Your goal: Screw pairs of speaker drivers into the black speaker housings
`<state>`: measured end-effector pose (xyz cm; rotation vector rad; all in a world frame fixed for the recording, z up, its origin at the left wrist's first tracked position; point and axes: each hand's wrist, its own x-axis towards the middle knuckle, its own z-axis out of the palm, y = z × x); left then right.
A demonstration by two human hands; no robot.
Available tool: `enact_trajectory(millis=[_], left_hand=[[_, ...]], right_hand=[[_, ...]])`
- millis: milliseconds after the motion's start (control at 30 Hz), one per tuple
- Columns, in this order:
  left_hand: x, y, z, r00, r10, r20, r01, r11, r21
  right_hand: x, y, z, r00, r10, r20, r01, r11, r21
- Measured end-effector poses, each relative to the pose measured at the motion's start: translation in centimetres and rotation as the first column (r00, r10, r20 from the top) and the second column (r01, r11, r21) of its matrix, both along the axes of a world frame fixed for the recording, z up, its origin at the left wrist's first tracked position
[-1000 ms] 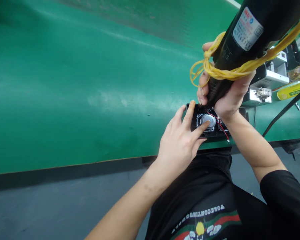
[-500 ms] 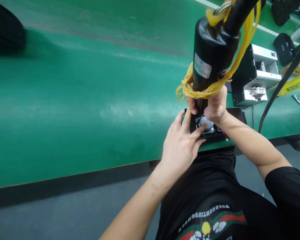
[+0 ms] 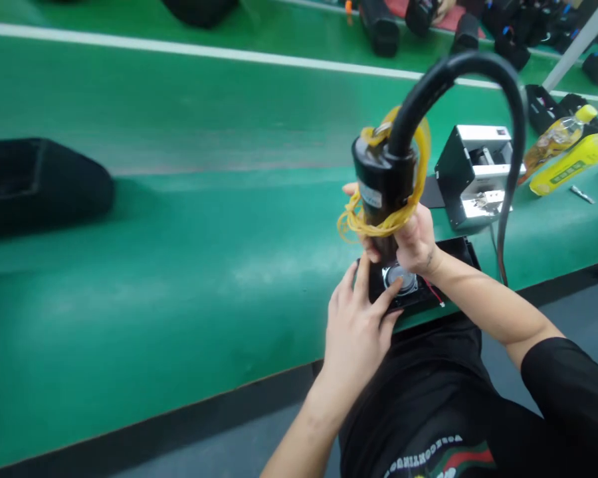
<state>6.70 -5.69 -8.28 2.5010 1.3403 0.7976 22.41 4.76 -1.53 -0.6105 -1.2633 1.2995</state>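
Note:
My right hand (image 3: 412,239) grips a black electric screwdriver (image 3: 383,182) wrapped in yellow rubber bands (image 3: 366,224). The tool stands nearly upright with its tip down on a black speaker housing (image 3: 418,292) at the near edge of the green table. A thick black cable (image 3: 478,70) arcs up from the tool's top and down to the right. My left hand (image 3: 356,322) rests on the housing, fingers spread, with one fingertip touching the round silver speaker driver (image 3: 402,277). A red wire (image 3: 434,293) runs off the housing's right side.
A grey metal box device (image 3: 473,174) stands behind the housing on the right. Two yellow bottles (image 3: 563,149) lie at the far right. A black housing (image 3: 40,182) sits at the left on the green belt (image 3: 179,219). More black parts lie along the far edge.
The view has tilted up and back, showing more of the table. The screwdriver went from leaning right to nearly upright. Both hands stay on the speaker housing.

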Motion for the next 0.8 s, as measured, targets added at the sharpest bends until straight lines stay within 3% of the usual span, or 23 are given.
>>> enact_trajectory(millis=[67,167,333,433,533,600,667,800], left_hand=[[-0.6,0.1,0.3,0.998,-0.036,-0.046,0.036,0.999,0.004],[-1.5,0.3,1.3,0.983,-0.098,-0.156,0.101,0.995,0.009],[-0.3,1.0,3.1,0.972,-0.123,-0.199,0.14,0.987,0.074],[2.0,2.3,3.5,0.942,-0.279,-0.186,0.306,0.942,0.138],[3.6,3.7,3.4,0.897,-0.422,-0.133,0.441,0.874,0.203],[3.9,4.5,3.5,0.889,-0.452,-0.067,0.455,0.863,0.218],[3.9,5.2,3.8,0.905,-0.425,0.006,0.414,0.885,0.211],[4.0,6.7,4.2,0.913,-0.408,0.006,0.399,0.895,0.202]], right_hand=[[1.7,-0.4,1.7,0.997,-0.065,-0.041,0.065,0.998,-0.001],[6.0,-0.7,4.2,0.955,-0.272,-0.115,0.279,0.959,0.052],[14.5,-0.3,6.6,0.8,-0.575,-0.169,0.6,0.761,0.248],[17.6,0.1,6.2,0.689,-0.71,-0.143,0.719,0.647,0.253],[18.8,0.4,4.8,0.62,-0.772,-0.138,0.78,0.588,0.215],[18.9,0.7,3.7,0.591,-0.792,-0.151,0.801,0.557,0.219],[19.0,1.0,2.8,0.577,-0.804,-0.142,0.81,0.541,0.228],[19.8,1.3,1.8,0.61,-0.788,-0.079,0.781,0.582,0.224]])
